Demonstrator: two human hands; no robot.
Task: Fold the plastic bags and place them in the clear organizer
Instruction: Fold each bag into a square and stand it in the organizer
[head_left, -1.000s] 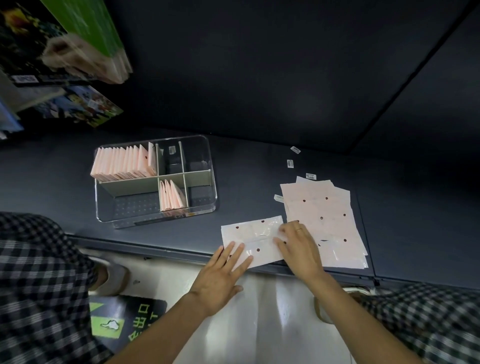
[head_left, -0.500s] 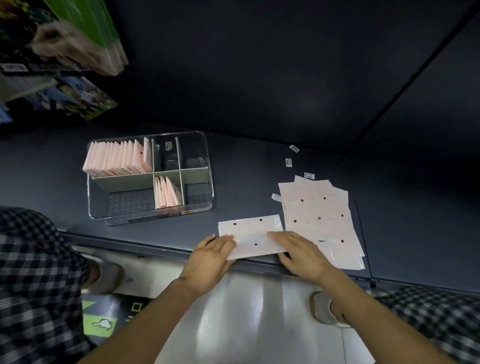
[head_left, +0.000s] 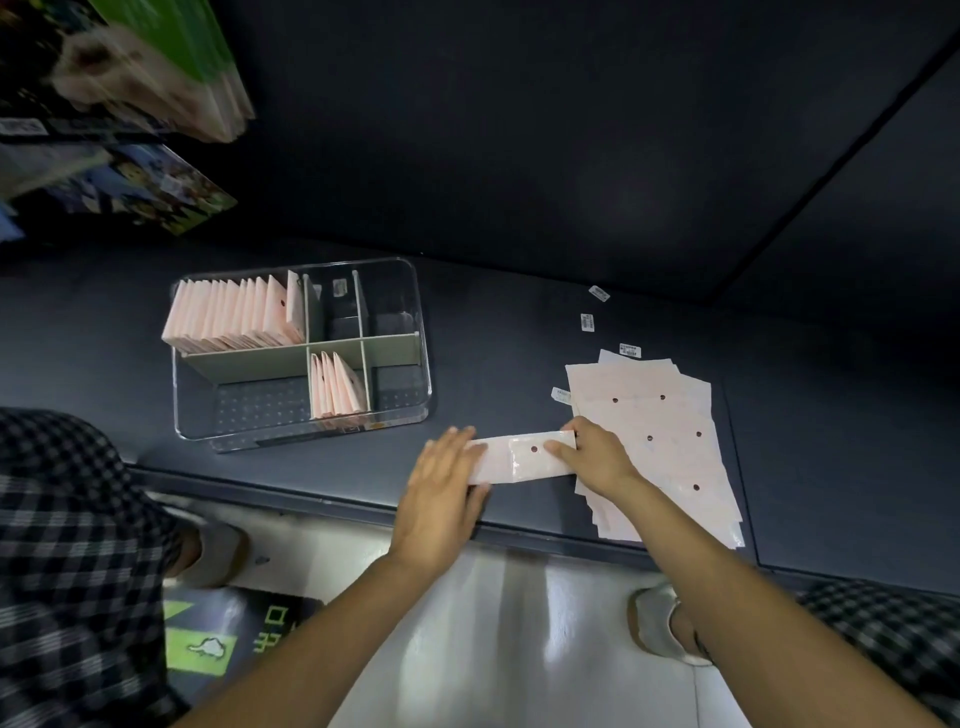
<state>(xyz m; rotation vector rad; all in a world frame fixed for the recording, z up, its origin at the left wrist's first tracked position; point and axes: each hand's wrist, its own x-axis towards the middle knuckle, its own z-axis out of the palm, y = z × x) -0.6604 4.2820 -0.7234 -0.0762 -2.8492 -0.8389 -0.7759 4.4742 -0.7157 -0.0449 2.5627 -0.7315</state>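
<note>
Dark counter (head_left: 519, 332): two hands (head_left: 447, 483) (head_left: 597, 457) press one folded bag (head_left: 519, 460).

Left hand (head_left: 443, 483) flat, fingers straight, palm down. Right hand (head_left: 597, 457) palm down, fingers extended leftward. Both forearms reaching forward, bare.

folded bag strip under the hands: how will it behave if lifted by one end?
The folded pale pink plastic bag strip is thin film, so it would probably droop. Both the left hand and right hand press it flat, so the fold may spring open. Its glossy surface suggests it slides easily on the dark shelf.
</note>
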